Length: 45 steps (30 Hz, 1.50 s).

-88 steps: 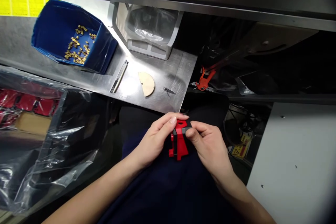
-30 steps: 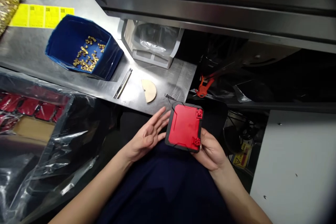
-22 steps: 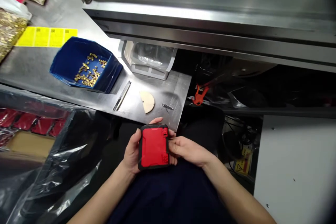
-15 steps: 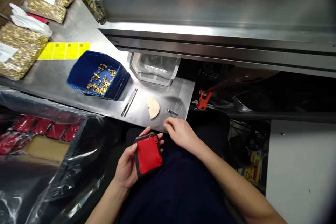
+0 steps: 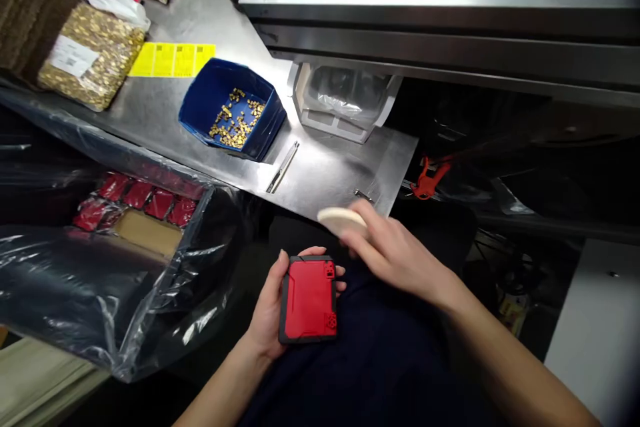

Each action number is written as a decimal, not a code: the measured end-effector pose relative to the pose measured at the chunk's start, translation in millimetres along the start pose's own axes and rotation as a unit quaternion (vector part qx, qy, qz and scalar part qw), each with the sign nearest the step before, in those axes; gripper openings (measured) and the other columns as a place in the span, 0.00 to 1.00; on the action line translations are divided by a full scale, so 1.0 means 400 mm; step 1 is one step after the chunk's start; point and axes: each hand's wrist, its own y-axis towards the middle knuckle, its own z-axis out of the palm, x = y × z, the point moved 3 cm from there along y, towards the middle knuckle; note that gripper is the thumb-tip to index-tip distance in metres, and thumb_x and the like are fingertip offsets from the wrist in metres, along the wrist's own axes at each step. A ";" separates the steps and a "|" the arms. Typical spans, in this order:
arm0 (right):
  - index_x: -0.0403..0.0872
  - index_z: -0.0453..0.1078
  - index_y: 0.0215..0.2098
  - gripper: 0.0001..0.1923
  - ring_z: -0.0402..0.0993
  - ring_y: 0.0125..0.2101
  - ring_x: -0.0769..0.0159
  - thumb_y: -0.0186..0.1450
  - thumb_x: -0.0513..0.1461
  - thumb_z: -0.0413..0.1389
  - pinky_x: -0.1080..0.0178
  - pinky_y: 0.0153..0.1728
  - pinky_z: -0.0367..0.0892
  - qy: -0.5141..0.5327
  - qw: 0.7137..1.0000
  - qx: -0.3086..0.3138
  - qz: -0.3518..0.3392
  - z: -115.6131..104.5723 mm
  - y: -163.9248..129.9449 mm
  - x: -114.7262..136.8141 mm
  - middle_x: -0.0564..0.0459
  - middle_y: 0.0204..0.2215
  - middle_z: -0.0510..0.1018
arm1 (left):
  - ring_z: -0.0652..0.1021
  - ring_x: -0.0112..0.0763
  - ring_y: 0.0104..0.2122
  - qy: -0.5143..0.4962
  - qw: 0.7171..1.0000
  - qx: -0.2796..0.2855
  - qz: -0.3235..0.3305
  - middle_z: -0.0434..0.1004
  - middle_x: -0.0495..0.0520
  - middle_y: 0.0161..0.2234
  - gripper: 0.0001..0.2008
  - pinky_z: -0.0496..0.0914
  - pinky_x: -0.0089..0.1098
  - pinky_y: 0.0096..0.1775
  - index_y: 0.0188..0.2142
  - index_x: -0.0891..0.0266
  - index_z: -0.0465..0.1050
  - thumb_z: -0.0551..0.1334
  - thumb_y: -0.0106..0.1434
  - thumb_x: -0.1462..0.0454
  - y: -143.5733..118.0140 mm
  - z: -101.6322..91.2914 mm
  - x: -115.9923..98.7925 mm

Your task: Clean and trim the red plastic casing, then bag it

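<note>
My left hand (image 5: pixel 273 310) is closed around a red and black rectangular plastic part (image 5: pixel 311 300), its red face turned up, over my lap. To the right of it, my right hand (image 5: pixel 390 240) pinches a pale, flat half-round piece (image 5: pixel 343 219) between thumb and fingers, just off the table's front edge. The piece is tilted and somewhat blurred. Beyond that hand a small metal clipper-like tool (image 5: pixel 363 195) lies on the metal table (image 5: pixel 330 170). A slim knife-like tool (image 5: pixel 283 167) rests further left.
A blue bin (image 5: pixel 275 123) holds small brass pieces. Behind the tools stands a grey tray (image 5: pixel 335 123) with clear bags. Yellow labels (image 5: pixel 173 60) and a bag of brass parts (image 5: pixel 95 57) lie left. A plastic-lined box (image 5: pixel 200 227) contains wrapped red parts. An orange-handled tool (image 5: pixel 427 180) hangs right.
My right hand has picked up the pale half-round piece from the table. The red and black part has turned slightly in my left hand. The view has shifted, so the table appears further right.
</note>
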 end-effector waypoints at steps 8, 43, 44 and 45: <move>0.47 0.64 0.39 0.12 0.66 0.22 0.67 0.78 0.41 0.44 0.59 0.25 0.50 -0.151 0.962 0.080 -0.215 0.058 -0.231 0.028 0.57 0.24 0.72 | 0.82 0.54 0.45 0.062 0.994 0.005 -0.085 0.81 0.74 0.47 0.31 0.75 0.47 0.49 0.59 0.68 0.70 0.58 0.69 0.46 0.022 0.030 0.041; 0.49 0.61 0.38 0.09 0.69 0.21 0.68 0.77 0.42 0.46 0.60 0.25 0.44 -0.212 0.948 0.054 -0.233 0.083 -0.194 0.042 0.62 0.23 0.73 | 0.82 0.41 0.35 0.092 0.985 -0.032 -0.142 0.82 0.68 0.39 0.26 0.76 0.36 0.41 0.50 0.69 0.76 0.57 0.70 0.48 0.049 0.026 0.052; 0.49 0.61 0.38 0.09 0.69 0.21 0.68 0.77 0.41 0.46 0.60 0.25 0.44 -0.209 0.951 0.052 -0.223 0.084 -0.195 0.044 0.62 0.22 0.73 | 0.82 0.42 0.36 0.085 0.986 -0.031 -0.141 0.82 0.68 0.40 0.26 0.77 0.36 0.42 0.51 0.68 0.76 0.56 0.70 0.47 0.047 0.026 0.052; 0.49 0.60 0.37 0.09 0.69 0.21 0.69 0.77 0.41 0.46 0.60 0.24 0.45 -0.205 0.954 0.051 -0.211 0.085 -0.196 0.045 0.62 0.22 0.74 | 0.82 0.44 0.37 0.078 0.987 -0.030 -0.139 0.82 0.69 0.40 0.26 0.77 0.37 0.42 0.52 0.68 0.75 0.56 0.70 0.47 0.046 0.026 0.052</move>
